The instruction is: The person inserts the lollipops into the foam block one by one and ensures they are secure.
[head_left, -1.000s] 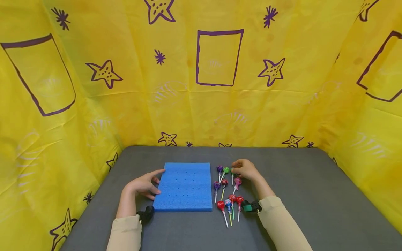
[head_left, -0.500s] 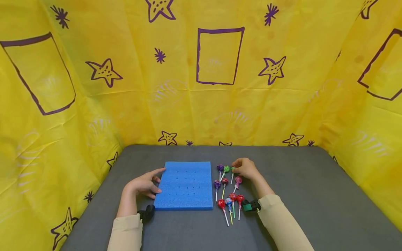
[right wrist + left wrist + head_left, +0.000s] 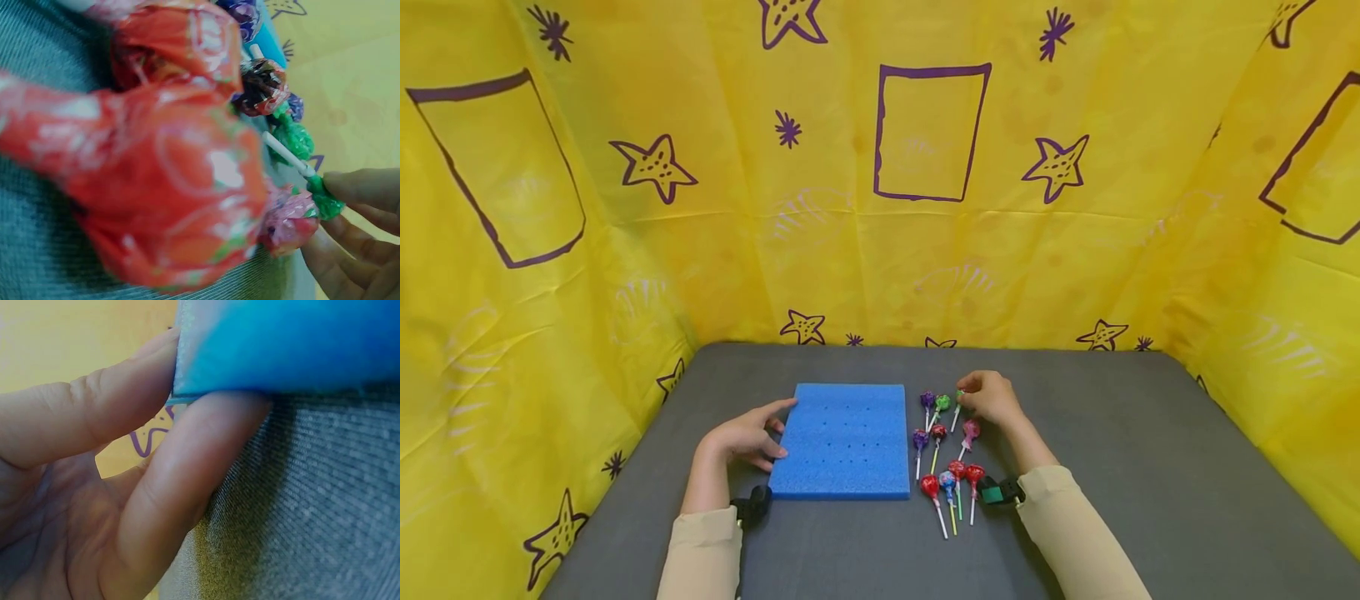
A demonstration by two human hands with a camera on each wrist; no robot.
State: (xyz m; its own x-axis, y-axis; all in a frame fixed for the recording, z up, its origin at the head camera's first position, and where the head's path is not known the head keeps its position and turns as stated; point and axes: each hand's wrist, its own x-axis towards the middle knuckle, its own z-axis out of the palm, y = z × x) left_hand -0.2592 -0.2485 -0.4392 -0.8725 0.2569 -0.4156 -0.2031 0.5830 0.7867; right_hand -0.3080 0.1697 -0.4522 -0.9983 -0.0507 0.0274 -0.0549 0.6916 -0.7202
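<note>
My left hand touches the left edge of a blue foam board that has rows of small holes, its fingers spread along the side. In the left wrist view, a fingertip lies right at the board's lower edge. With thumb and fingers, my right hand pinches a green-wrapped lollipop by its head. The white stick points down and slightly left. Nearby lie another green lollipop and a pink one.
More lollipops lie right of the board: purple, dark red, and blue-and-red among bright red ones. A large red lollipop fills much of the right wrist view. A yellow patterned cloth stands around the dark grey table.
The green lollipop has been lifted and tilted in my right hand, its stick now slanting left. The right hand has risen slightly. My left hand stays at the board's edge.
</note>
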